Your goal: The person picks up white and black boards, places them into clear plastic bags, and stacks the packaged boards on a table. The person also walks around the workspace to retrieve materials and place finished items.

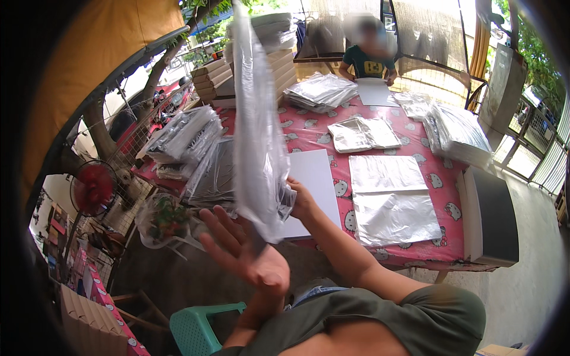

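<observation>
In the head view, the right hand (301, 200) is pinching the lower end of a long clear plastic bag (256, 124), which is standing up above the pink patterned tablecloth (309, 132). The left hand (246, 252) is hovering just below it, fingers spread wide, holding nothing. The bag is looking light, limp and slippery, so gripping its edge seems safest. A white flat board (317, 184) and silver foil sheets (389, 196) are lying nearby.

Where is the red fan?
In the head view the red fan stands far on the person's left, off the pink table, beside the tree trunk.
</observation>
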A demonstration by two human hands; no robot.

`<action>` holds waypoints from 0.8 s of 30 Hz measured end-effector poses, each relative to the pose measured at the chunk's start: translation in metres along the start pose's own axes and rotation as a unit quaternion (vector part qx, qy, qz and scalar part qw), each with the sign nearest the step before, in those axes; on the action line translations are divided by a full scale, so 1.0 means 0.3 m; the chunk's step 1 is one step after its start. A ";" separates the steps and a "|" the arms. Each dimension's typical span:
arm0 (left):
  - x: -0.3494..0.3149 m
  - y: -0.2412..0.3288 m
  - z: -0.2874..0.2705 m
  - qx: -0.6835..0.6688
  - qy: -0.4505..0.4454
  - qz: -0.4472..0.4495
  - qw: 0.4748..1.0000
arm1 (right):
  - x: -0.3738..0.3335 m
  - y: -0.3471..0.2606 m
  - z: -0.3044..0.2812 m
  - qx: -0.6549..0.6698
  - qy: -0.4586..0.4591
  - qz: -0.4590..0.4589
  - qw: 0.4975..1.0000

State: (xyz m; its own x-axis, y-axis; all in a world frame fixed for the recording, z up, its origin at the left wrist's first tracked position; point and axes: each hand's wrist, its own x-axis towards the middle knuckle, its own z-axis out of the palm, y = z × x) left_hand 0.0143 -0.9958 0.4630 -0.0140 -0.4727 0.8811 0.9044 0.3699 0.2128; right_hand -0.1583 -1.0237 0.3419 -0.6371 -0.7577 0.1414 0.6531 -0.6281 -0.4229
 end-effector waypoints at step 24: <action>-0.163 0.066 -0.486 -0.076 0.156 -0.405 0.898 | 0.084 -0.590 0.195 -0.598 -0.013 -0.168 0.783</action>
State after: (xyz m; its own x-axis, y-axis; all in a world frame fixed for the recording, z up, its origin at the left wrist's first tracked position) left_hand 0.0951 -1.0820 0.3626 -0.5943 -0.7476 0.2965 0.6995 -0.2985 0.6493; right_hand -0.2659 -0.9420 0.4727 -0.6716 -0.5989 0.4362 -0.4107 -0.1890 -0.8920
